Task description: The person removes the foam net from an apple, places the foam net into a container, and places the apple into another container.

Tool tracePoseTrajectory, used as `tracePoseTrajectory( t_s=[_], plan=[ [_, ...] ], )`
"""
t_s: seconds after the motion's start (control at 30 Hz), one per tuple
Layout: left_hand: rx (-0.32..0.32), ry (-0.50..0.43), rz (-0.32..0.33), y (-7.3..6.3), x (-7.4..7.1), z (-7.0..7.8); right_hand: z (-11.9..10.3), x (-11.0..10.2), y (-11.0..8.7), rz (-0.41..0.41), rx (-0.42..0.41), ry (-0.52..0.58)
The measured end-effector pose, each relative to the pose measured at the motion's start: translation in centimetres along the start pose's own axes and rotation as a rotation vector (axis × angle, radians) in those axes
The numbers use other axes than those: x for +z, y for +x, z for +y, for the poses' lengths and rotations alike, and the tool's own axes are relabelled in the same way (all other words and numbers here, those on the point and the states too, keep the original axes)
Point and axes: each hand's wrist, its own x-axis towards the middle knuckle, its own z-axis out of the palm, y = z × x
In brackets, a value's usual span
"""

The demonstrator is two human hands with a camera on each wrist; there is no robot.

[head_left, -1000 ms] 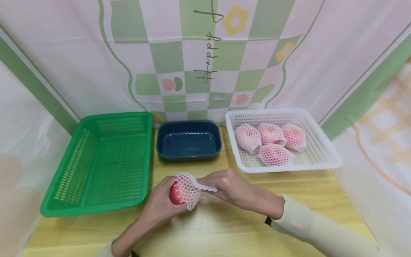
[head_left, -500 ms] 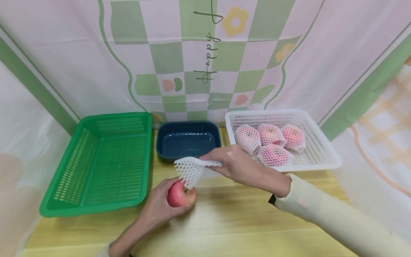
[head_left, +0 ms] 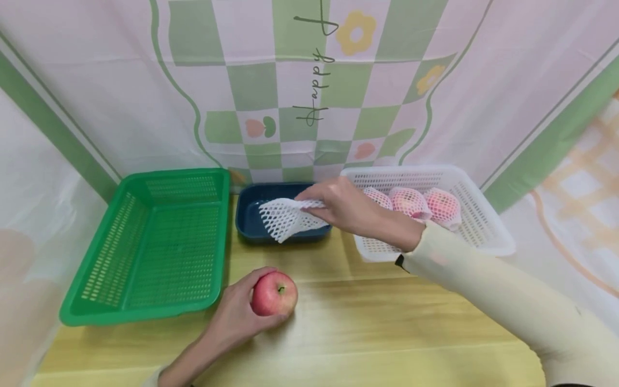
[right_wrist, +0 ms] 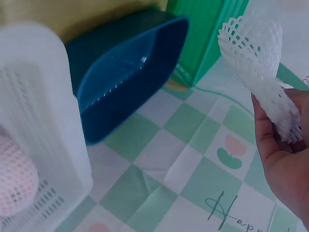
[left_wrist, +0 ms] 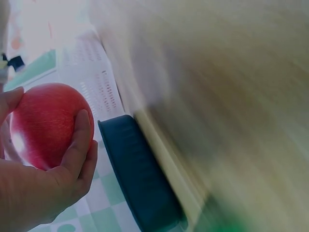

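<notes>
Unwrapping seems finished; the round red apple (head_left: 274, 294) is grasped by the left grip (head_left: 239, 305), the white foam-mesh sleeve (head_left: 282, 216) by the right grip (head_left: 347, 207); sleeve release seems called for.

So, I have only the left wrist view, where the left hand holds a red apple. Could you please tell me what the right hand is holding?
Observer: The right hand pinches a white net.
Operator: Thank you. Is there any other fruit besides mine?
Observer: Yes, at least three net-covered fruits lie in the white basket; my view of it is partly blocked.
Operator: Understood. And the stem of the apple, is it visible for you?
Observer: Yes, the head view shows it, on the side facing up toward that camera.
</notes>
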Motion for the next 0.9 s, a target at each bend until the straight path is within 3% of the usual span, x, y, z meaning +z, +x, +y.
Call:
tracePoseTrajectory(
  t_s=[0.27,0.57,0.77,0.9],
  plan=[
    [0.038,-0.028,-0.019,-0.4,-1.8,1.2,2.4,0.2,2.9,-0.071,0.05,-0.037],
    [0.05,0.067,-0.024,-0.1,-5.4,3.1,5.8,1.2,4.7,-0.203,0.26,-0.065],
    [0.056,0.114,0.003,0.9,-8.6,3.7,7.5,2.5,4.9,-0.284,0.377,-0.07],
    [0.02,0.119,-0.001,1.9,-11.3,4.1,8.2,3.3,5.1,-0.336,0.436,-0.075]
  ],
)
